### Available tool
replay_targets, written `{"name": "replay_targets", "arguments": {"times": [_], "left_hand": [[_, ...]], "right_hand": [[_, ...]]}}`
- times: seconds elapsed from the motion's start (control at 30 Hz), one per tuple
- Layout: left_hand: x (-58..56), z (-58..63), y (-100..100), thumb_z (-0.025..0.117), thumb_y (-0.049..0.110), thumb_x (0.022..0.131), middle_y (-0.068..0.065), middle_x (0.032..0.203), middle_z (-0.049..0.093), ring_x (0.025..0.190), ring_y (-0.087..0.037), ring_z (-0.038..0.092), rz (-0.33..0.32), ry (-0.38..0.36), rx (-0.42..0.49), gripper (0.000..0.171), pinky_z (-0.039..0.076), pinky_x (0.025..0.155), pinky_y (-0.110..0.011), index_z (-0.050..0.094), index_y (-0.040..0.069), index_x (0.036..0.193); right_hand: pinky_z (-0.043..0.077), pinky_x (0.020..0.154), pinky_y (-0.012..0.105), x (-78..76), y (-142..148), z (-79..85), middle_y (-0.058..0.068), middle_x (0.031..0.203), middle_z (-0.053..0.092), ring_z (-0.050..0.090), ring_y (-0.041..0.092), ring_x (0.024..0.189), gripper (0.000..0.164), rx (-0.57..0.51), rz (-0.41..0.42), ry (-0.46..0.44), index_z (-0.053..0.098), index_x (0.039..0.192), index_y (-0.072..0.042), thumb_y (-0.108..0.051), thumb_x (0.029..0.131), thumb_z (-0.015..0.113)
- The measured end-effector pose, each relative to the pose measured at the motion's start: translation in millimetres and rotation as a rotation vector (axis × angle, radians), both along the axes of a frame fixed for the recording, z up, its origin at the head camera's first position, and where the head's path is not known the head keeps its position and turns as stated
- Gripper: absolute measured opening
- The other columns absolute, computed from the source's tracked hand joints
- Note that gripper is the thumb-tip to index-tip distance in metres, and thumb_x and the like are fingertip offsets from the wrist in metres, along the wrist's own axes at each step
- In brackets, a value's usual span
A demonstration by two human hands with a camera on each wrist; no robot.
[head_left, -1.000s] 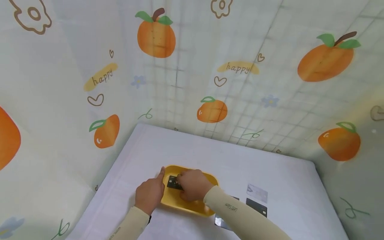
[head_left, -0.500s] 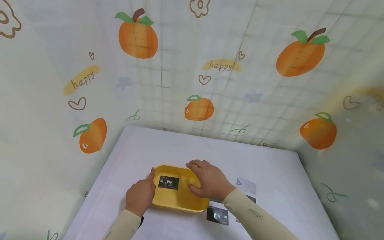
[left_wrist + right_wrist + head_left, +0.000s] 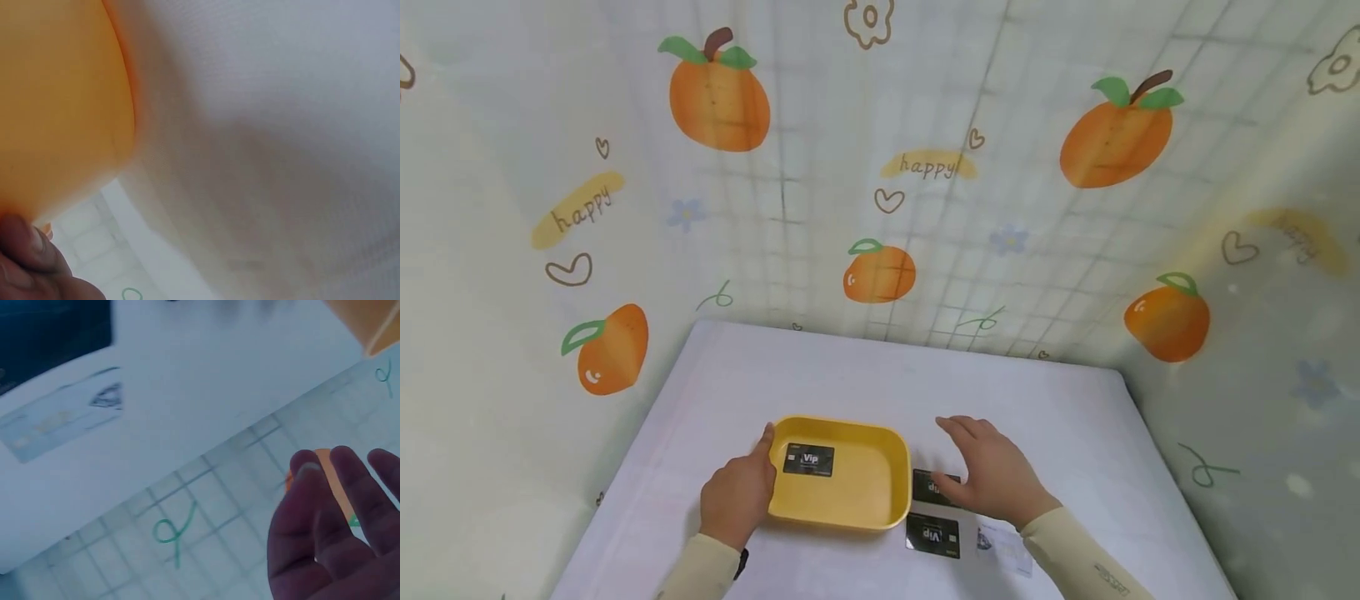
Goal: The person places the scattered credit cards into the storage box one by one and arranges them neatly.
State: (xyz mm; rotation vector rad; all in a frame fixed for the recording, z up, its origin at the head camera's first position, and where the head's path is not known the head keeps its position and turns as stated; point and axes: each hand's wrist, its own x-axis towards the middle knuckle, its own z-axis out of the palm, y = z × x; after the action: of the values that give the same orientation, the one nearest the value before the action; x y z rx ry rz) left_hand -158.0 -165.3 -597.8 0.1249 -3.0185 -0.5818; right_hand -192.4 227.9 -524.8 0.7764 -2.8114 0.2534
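A yellow tray [image 3: 842, 492] sits on the white table in the head view, with a black Vip card [image 3: 808, 460] lying inside near its left end. My left hand [image 3: 736, 500] holds the tray's left wall, one finger stretched along the rim; its fingertips [image 3: 31, 250] show against the yellow wall in the left wrist view. To the right of the tray, my right hand [image 3: 996, 471] is raised with fingers apart and holds nothing. Near it lie two black cards, an upper one [image 3: 928, 487] partly covered by my thumb and a lower one [image 3: 932, 535].
A pale card [image 3: 1006, 548] lies beside the lower black card, partly covered by my right hand and wrist. White table surface [image 3: 895, 375] stretches behind the tray to a curtain [image 3: 820, 208] printed with oranges, which also rises along both sides.
My right hand has let go of the black card inside the tray and moved right, out over the other cards. My left hand stays at the tray's left wall. The head view has shifted.
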Motion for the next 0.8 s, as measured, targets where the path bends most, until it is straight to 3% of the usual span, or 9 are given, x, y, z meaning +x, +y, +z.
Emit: {"name": "replay_targets", "arguments": {"times": [0.33, 0.53, 0.8], "left_hand": [[-0.5, 0.1, -4, 0.062, 0.026, 0.105, 0.001, 0.05, 0.041, 0.042, -0.016, 0.035, 0.005, 0.064, 0.005, 0.06, 0.031, 0.038, -0.034, 0.045, 0.027, 0.163], [3.7, 2.6, 1, 0.06, 0.025, 0.105, 0.001, 0.051, 0.041, 0.042, -0.017, 0.036, 0.003, 0.034, 0.01, 0.06, 0.032, 0.039, -0.035, 0.045, 0.027, 0.163], [3.4, 0.8, 3, 0.062, 0.024, 0.104, 0.001, 0.051, 0.042, 0.042, -0.018, 0.037, 0.003, 0.042, 0.005, 0.06, 0.032, 0.038, -0.036, 0.046, 0.027, 0.162]], "right_hand": [[0.052, 0.101, 0.054, 9.6, 18, -20.3, 0.006, 0.14, 0.064, 0.061, 0.031, 0.125, 0.083, 0.018, -0.131, -0.094, 0.06, 0.149, -0.013, -0.058, 0.082, 0.082], [0.048, 0.106, 0.056, 9.5, 26, -39.4, 0.004, 0.14, 0.064, 0.058, 0.032, 0.131, 0.083, 0.078, -0.222, -0.235, 0.063, 0.146, -0.017, -0.059, 0.078, 0.086], [0.047, 0.109, 0.052, 2.5, 33, -58.4, -0.002, 0.134, 0.069, 0.061, 0.026, 0.127, 0.067, 0.058, -0.2, -0.337, 0.071, 0.136, -0.02, -0.044, 0.077, 0.092]]}}
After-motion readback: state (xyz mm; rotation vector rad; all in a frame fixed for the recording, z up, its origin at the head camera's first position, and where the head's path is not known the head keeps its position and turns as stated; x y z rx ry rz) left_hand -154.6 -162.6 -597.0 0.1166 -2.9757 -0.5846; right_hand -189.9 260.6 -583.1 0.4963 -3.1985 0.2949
